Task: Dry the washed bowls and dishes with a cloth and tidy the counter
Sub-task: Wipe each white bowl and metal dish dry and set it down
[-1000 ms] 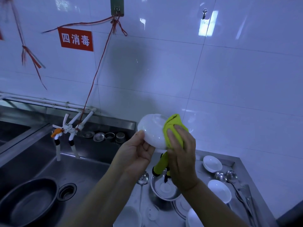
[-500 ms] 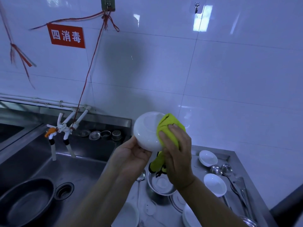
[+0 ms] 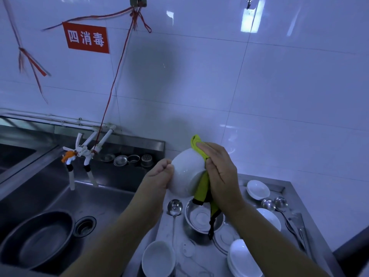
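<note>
A white bowl (image 3: 186, 172) is held up over the counter, its outside turned toward me. My left hand (image 3: 159, 175) grips its left edge. My right hand (image 3: 220, 170) presses a yellow-green cloth (image 3: 199, 145) against the bowl's right side, thumb on the cloth, with the cloth's dark-edged tail (image 3: 212, 218) hanging below. On the steel counter (image 3: 283, 183) lie more white bowls (image 3: 158, 258), a stack of white dishes (image 3: 242, 260), small white saucers (image 3: 257, 189) and a metal bowl (image 3: 201, 216).
A steel sink (image 3: 103, 196) lies to the left with a dark basin (image 3: 38, 240) and a drain (image 3: 84, 225). White taps (image 3: 83, 154) hang over it. Ladles (image 3: 174, 206) and spoons (image 3: 279, 203) lie on the counter. Several strainers (image 3: 127, 159) sit on the back ledge.
The bowl has been turned and tilted; my right hand with the cloth has slid from its front to its right side and top edge. My left hand shifted along the left edge.
</note>
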